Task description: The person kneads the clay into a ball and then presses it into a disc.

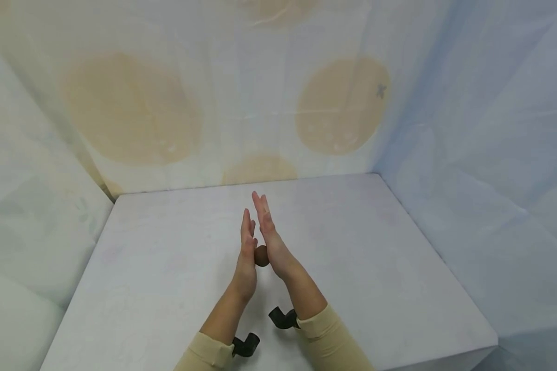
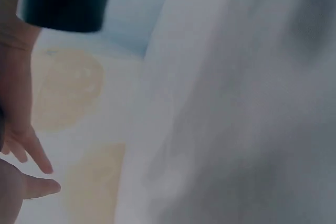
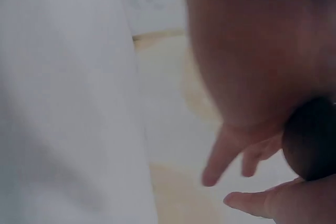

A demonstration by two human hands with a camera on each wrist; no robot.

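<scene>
small brown ball pressed between two flat palms

sleeves first: your two beige sleeves (image 1: 322, 337) come in at the bottom edge of the head view, each with a dark wrist camera mount (image 1: 283, 318) beside the cuff. ahead of them your left hand (image 1: 246, 255) and right hand (image 1: 270, 242) stand on edge over the counter (image 1: 167, 268), palms facing each other, fingers straight and pointing away from you toward the back cloth.

between the heels of the palms sits a small brown ball (image 1: 261, 256). it is round, so it has no long axis to speak of; what matters is that it lies low in the grip, near the wrists and not under the fingers. both palms touch it, the left from its left side, the right from its right. the right hand reaches a little farther forward than the left, so the fingertips do not line up.

your grip is a narrow, flat one: neither hand curls round the ball, the straight palms only press it between them. the right wrist view agrees, showing the dark ball (image 3: 311, 140) against the palm with straight fingers (image 3: 220, 153) beyond it. the left wrist view is blurred and shows only fingertips (image 2: 39, 161) at its edge.

whether the ball rests on the counter or is held just above it, you cannot tell from these views.

around the counter hang pale cloth walls with large tan circles (image 1: 341, 105).
</scene>
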